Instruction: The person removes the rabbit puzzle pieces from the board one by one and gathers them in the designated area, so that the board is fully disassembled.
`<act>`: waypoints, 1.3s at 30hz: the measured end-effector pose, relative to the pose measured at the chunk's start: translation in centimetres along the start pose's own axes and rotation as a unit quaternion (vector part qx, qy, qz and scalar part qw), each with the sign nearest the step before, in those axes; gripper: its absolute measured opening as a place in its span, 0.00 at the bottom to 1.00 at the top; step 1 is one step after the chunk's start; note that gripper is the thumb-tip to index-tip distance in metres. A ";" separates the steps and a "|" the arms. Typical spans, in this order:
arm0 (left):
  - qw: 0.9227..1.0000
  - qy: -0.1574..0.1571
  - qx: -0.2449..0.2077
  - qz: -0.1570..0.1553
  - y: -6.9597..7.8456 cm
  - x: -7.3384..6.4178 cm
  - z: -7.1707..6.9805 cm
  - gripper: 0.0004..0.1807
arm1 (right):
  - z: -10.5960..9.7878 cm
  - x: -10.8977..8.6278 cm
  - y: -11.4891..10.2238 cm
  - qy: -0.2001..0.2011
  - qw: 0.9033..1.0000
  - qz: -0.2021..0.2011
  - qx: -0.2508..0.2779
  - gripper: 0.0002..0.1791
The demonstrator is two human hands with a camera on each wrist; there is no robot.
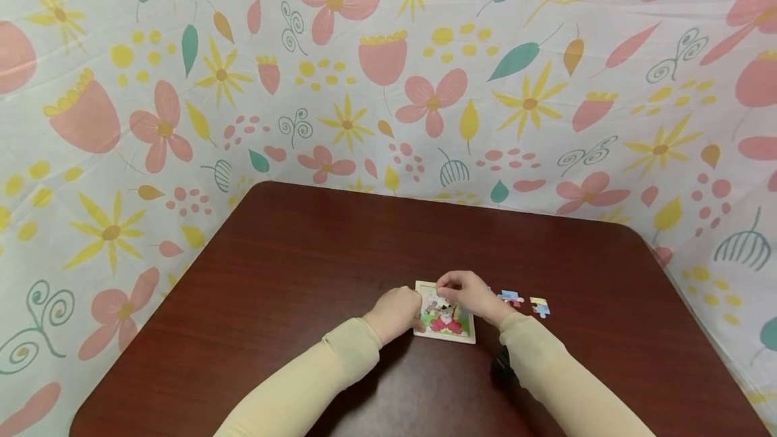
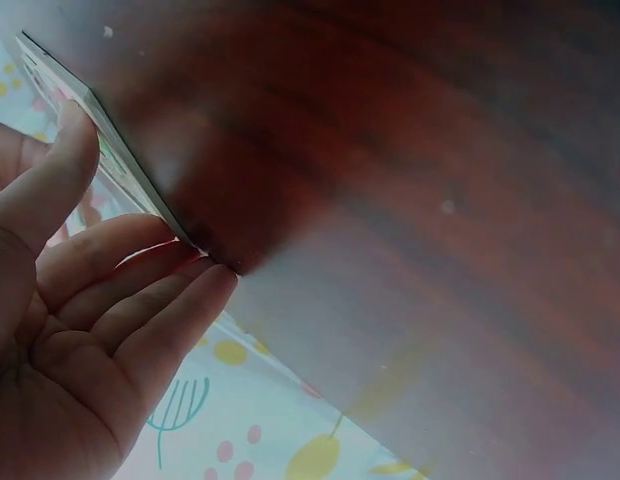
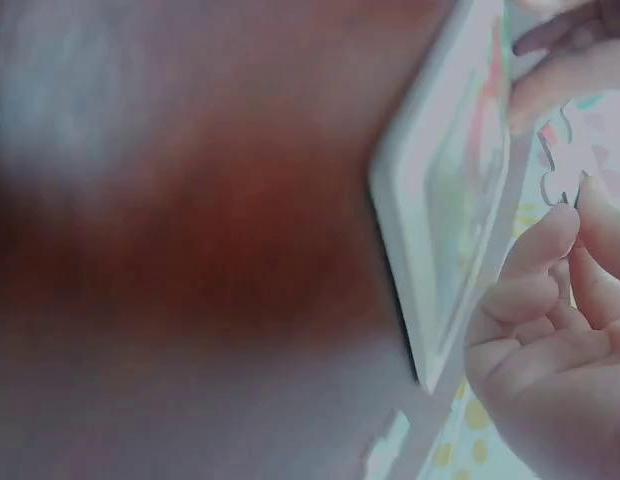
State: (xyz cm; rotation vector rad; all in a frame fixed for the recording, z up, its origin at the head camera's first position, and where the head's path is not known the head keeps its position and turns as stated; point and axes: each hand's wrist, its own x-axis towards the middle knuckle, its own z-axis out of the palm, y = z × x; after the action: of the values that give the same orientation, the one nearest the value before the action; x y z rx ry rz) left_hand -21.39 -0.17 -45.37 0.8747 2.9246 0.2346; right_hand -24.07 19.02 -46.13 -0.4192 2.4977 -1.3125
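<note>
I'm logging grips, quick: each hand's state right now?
Left hand: closed, holding the pale rectangular wooden puzzle tray by its edge.
Right hand: closed, pinching a thin, pale, knobbed jigsaw piece.

forearms [image 1: 297, 383] stretched forward, left hand [image 1: 396, 312] — thumb [image 2: 58, 172] spread from fingers [image 2: 180, 335], right hand [image 1: 472, 295] — fingers pinched together

Floral backdrop [image 1: 376, 106] (pink, yellow and teal on white) behind a reddish-brown table [image 1: 303, 255].
</note>
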 end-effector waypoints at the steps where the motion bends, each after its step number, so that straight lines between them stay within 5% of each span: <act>1: 1.000 0.000 0.002 -0.001 0.0 0.0 0.0 0.18 | -0.3 -0.1 0.0 0.003 1.000 0.000 -0.007 0.08; 23: 1.000 0.001 0.006 -0.003 0.2 -0.3 -0.1 0.21 | -4.9 -3.3 1.7 -0.049 0.987 0.002 -0.151 0.04; 39: 1.000 0.001 0.021 -0.006 0.4 -0.1 -0.1 0.20 | -5.1 -5.0 3.1 0.006 0.980 0.029 -0.195 0.03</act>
State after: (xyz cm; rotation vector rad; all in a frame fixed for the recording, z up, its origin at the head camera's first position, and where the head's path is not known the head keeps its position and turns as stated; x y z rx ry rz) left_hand -21.10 0.11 -45.19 0.8633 2.9455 0.1729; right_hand -21.82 26.49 -45.36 -0.4177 2.7559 -0.8011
